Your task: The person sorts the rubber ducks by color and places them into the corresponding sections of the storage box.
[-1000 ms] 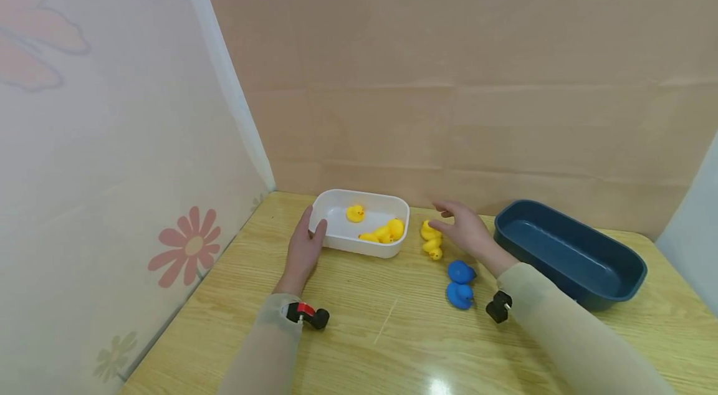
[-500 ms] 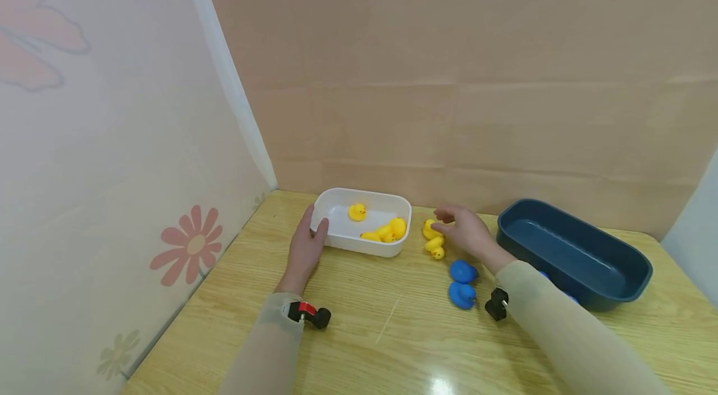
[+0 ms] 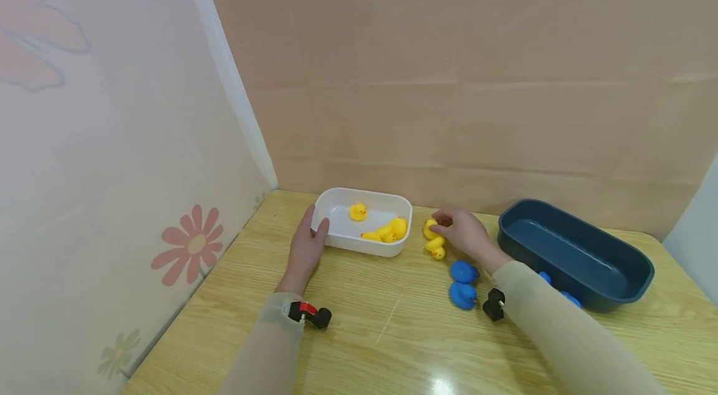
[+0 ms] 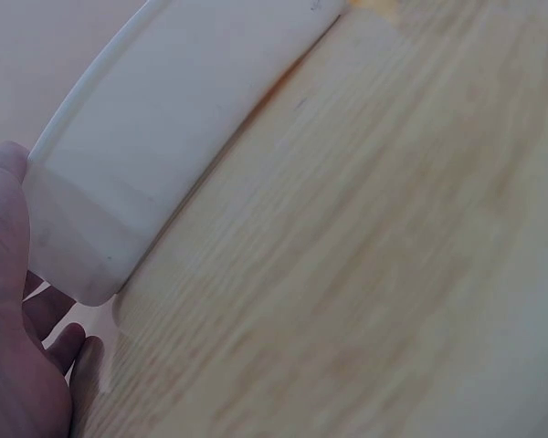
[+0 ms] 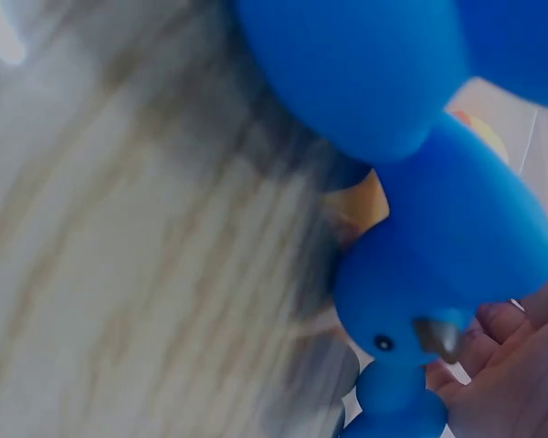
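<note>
My left hand holds the left end of a white plastic tub, thumb at the front wall; in the left wrist view the other fingers bend round its end. Yellow rubber ducks lie inside it, one apart from the cluster. Right of the tub, my right hand pinches a yellow rubber duck between thumb and fingers, still at table level. Another yellow duck lies tipped over just in front. In the right wrist view, blue ducks block most of this hand.
Two blue rubber ducks, a farther one and a nearer one, sit below my right wrist. A dark blue tub stands at the right, blue pieces showing between it and my sleeve. Brown paper hangs behind the table.
My right thumb and fingers have closed in on the farther yellow duck. The left hand keeps its place at the white tub. Blue pieces beside the dark tub have come into sight.
</note>
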Available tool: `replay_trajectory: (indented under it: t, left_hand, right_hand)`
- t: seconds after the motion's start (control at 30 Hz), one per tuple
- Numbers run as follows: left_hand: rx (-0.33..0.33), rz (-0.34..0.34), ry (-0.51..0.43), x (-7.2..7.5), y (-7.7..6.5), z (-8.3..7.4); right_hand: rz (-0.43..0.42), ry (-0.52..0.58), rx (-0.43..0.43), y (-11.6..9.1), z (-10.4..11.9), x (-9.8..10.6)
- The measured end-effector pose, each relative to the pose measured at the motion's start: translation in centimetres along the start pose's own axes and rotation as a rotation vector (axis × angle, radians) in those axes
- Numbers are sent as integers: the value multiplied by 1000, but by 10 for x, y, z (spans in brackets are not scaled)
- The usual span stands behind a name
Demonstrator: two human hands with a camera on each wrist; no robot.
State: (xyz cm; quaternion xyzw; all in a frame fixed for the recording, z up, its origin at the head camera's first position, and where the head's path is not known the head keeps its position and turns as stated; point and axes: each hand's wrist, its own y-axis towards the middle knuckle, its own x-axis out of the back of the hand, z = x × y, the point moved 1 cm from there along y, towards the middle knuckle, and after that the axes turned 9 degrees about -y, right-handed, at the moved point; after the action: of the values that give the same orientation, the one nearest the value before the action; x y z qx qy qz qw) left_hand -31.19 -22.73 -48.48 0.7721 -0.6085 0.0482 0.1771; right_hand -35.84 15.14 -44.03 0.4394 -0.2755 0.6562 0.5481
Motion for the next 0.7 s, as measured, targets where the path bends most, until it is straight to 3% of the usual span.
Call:
replay_trajectory:
  t: [0.43, 0.7]
  left_hand:
    - [14, 12, -3, 0, 0, -3]
    - [28, 0, 2, -1, -1, -2]
  right_hand:
    - [-18, -4, -13, 1, 0, -3]
    - [-83, -28, 16, 1, 6, 0]
